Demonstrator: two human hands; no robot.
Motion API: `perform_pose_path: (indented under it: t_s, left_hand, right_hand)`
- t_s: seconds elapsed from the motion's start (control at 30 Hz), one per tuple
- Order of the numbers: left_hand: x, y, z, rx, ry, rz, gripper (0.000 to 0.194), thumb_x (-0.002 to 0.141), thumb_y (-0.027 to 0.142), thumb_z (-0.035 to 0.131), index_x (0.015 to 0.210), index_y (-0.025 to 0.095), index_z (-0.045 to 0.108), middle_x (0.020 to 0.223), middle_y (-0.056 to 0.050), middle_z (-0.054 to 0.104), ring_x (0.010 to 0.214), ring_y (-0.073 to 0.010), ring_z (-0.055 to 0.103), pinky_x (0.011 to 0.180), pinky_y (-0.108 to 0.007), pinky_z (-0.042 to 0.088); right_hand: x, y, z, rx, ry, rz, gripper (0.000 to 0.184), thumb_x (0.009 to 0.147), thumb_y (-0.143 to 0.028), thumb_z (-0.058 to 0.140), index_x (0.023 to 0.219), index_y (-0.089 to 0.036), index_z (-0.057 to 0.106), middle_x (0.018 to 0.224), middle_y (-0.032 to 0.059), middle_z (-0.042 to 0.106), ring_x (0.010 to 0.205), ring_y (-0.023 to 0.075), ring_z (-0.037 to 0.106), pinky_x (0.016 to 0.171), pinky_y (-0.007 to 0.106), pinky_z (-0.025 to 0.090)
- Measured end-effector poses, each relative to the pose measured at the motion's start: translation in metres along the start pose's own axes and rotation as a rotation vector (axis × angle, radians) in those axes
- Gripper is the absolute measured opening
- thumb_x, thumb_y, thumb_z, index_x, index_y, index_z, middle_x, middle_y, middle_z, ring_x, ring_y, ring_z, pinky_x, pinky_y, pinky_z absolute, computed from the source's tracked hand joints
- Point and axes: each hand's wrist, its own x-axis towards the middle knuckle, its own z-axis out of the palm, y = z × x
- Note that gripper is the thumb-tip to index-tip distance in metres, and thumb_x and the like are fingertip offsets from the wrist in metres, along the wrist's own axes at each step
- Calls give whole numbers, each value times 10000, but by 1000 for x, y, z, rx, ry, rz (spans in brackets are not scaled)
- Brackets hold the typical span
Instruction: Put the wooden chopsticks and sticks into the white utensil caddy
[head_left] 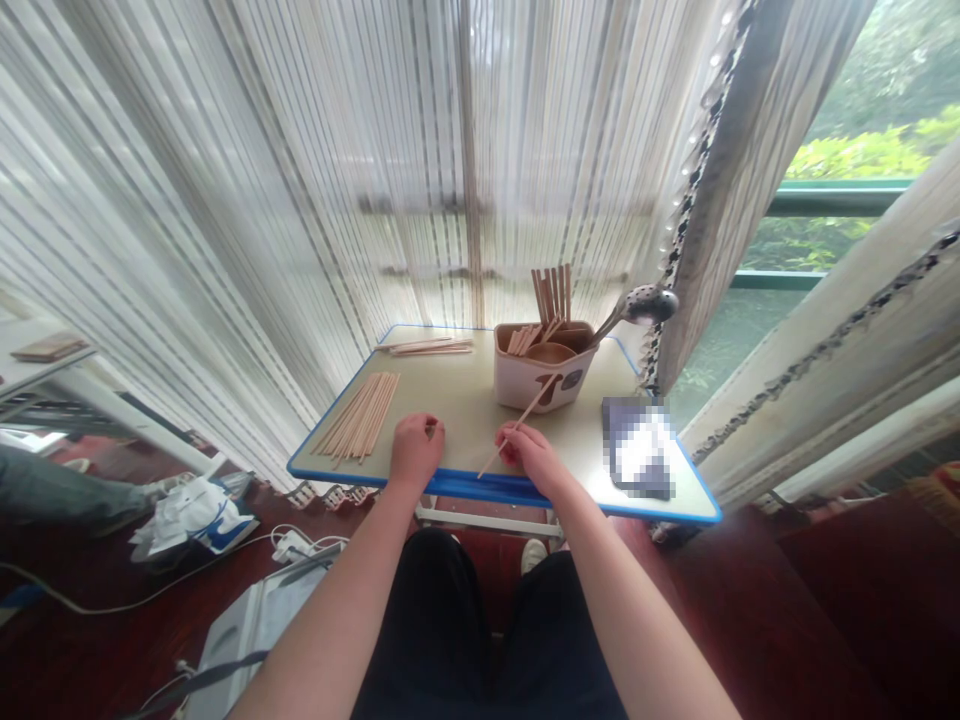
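Observation:
Between the fingers of my right hand is a single wooden chopstick, slanting up in front of the utensil holder. My left hand rests near the table's front edge with its fingers curled in; whether anything is inside them is hidden. To its left, a fanned row of chopsticks lies on the table. A smaller loose bunch of chopsticks lies by the back edge. The holder contains upright brown chopsticks, shorter-looking light ones and a slotted metal ladle leaning right.
The small table has a blue rim. A pixelated object lies at its right. Striped curtains hang close behind. On the floor at left are a white power strip with cables and a crumpled white bag. Another person's leg shows there.

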Motion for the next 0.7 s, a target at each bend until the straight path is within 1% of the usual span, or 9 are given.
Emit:
perform_pose_path:
  t_s: [0.13,0.23,0.3,0.4,0.47,0.5,0.57,0.63,0.7]
  left_hand:
    - [1,-1,0,5,-2,-9,223,797,317,445,770,165,607,786,-66,619,811,-196,558,801,-331,412]
    - [1,-1,0,-7,-4,-22,210,792,309,455,761,164,603,779,-62,618,803,-189,556,792,-321,410]
    - [2,-1,0,-15,-13,-30,196,788,300,461,746,166,598,766,-57,616,788,-180,555,783,-312,407]
    - [3,-2,0,-16,-27,-40,182,783,292,473,730,167,595,755,-55,613,785,-172,554,777,-301,400]
    - [5,-2,1,-4,-37,-45,179,785,291,479,729,168,595,757,-55,613,794,-171,556,779,-295,394]
    - [6,-2,1,7,-43,-47,177,786,290,481,725,169,595,757,-54,614,798,-171,557,784,-293,390]
    - [9,1,2,40,-59,-51,173,790,280,480,720,171,596,761,-53,618,804,-171,558,793,-292,379]
    - [10,4,1,82,-82,-51,164,790,262,482,721,171,599,773,-55,623,808,-172,555,801,-294,366]
    - [11,6,0,118,-104,-46,151,787,244,485,735,170,605,796,-59,627,818,-174,550,808,-296,354]
  right_hand:
    - [0,2,2,5,-2,-3,198,769,-339,462,678,-183,543,504,-38,471,482,95,420,486,236,294]
    - [-2,-9,3,-14,81,-64,195,767,-330,461,657,-185,532,478,-39,448,460,97,412,468,237,290]
    - [-5,-31,-1,-55,188,-184,197,770,-342,476,660,-187,528,492,-37,449,460,97,415,458,235,292]
    - [-3,-81,-18,-168,328,-426,207,793,-366,477,710,-187,538,555,-28,477,482,99,433,453,229,300]
    - [6,-115,-33,-304,472,-557,238,825,-388,431,733,-195,535,544,-33,470,479,101,429,466,229,310]
    - [13,-129,-40,-419,546,-595,256,834,-399,415,745,-196,542,543,-30,481,492,106,444,490,231,329]
    - [31,-147,-50,-688,621,-586,295,846,-412,389,777,-193,573,609,1,558,565,126,505,554,242,358]
    - [48,-153,-54,-927,614,-512,323,855,-411,367,787,-193,595,664,29,609,629,147,542,595,249,360]
    - [62,-150,-52,-1115,551,-421,329,858,-395,361,773,-192,606,705,51,638,680,162,562,618,250,355]
